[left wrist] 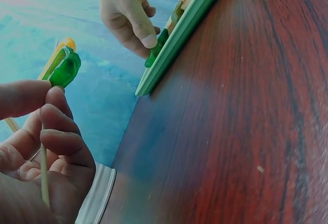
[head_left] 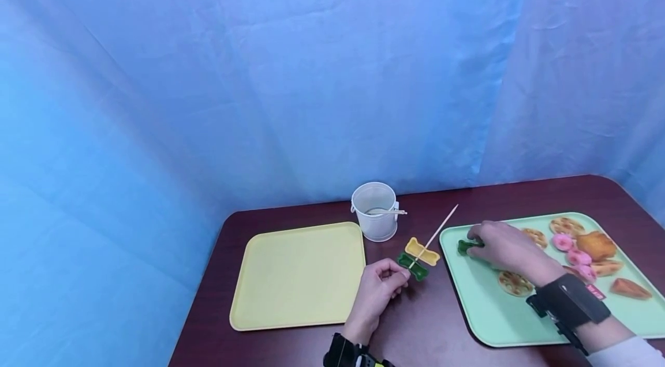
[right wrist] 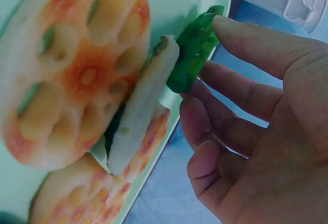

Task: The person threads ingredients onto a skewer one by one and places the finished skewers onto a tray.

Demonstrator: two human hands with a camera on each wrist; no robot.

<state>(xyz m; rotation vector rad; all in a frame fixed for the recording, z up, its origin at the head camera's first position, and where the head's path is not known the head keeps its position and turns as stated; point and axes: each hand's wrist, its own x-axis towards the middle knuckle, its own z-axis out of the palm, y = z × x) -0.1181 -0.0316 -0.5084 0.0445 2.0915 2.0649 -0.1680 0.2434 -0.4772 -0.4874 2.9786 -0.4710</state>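
Note:
My left hand [head_left: 379, 292] pinches a wooden skewer [head_left: 448, 219] just below a green pepper piece [head_left: 407, 263]. A yellow pepper piece [head_left: 414, 246] is threaded above the green one. The skewer's bare tip slants up to the right, and its lower end runs along the palm in the left wrist view. Over the green tray [head_left: 490, 321], my right hand [head_left: 511, 248] pinches a second green pepper piece [right wrist: 192, 49] between thumb and fingers, at the tray's left side. In the right wrist view, lotus root slices [right wrist: 84, 75] lie right beside that piece.
A yellow tray [head_left: 296, 277] lies to the left. Behind my left hand stands a white bucket [head_left: 378, 229] with thin sticks [head_left: 387, 212] in it. The green tray also bears pink pieces [head_left: 579, 257] and several brown food pieces [head_left: 596, 244]. A blue curtain [head_left: 332, 78] hangs behind the table.

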